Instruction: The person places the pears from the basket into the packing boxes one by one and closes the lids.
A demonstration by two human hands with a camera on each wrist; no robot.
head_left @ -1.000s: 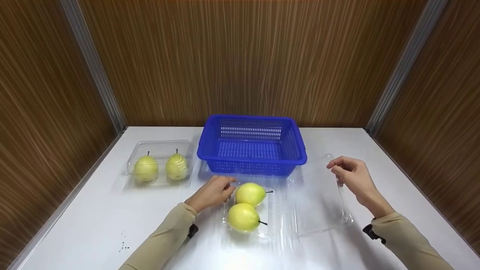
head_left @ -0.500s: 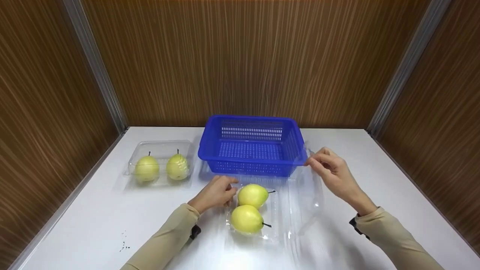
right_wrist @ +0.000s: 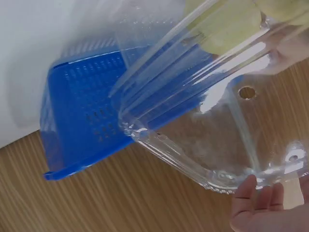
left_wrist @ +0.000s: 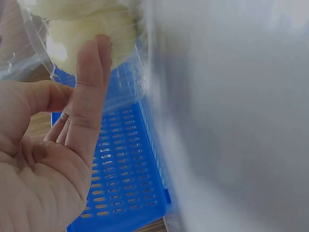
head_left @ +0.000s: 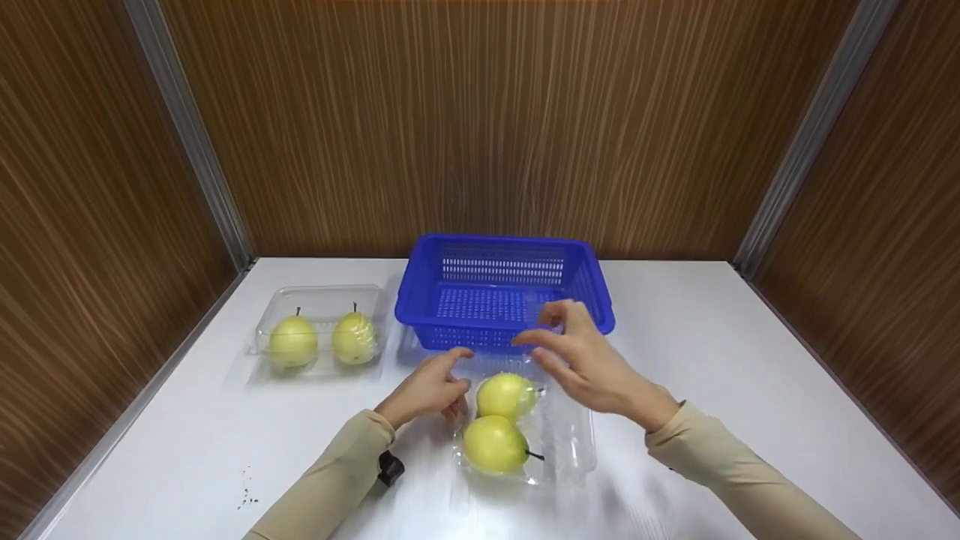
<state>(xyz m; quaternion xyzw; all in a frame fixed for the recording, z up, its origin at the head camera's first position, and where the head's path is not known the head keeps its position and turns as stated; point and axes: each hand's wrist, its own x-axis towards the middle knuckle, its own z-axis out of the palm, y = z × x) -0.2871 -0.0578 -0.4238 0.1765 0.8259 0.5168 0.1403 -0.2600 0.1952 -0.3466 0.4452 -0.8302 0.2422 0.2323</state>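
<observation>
My left hand (head_left: 431, 390) is at the left edge of a clear plastic clamshell box (head_left: 459, 463); in the left wrist view its forefinger is straight beside the clear wall. Two yellow-green pears, a far one (head_left: 502, 396) and a near one (head_left: 493, 446), lie in the box with stems to the right. My right hand (head_left: 592, 367) pinches the rim of the hinged clear lid (right_wrist: 207, 140), which slants over the pears. The right wrist view shows fingertips (right_wrist: 247, 186) on that rim. Whether my left fingers touch the box is hard to tell.
A blue slotted basket (head_left: 465, 324) stands behind the box. To the left is a second clear box (head_left: 322, 288), its lid down over two pears, a left one (head_left: 292, 343) and a right one (head_left: 354, 339). Wood-patterned walls (head_left: 495, 127) enclose the white table (head_left: 697, 352).
My right hand has swung the lid from the right side of the table, up and leftward over the pears. My left hand has stayed by the box, its forefinger slightly straighter.
</observation>
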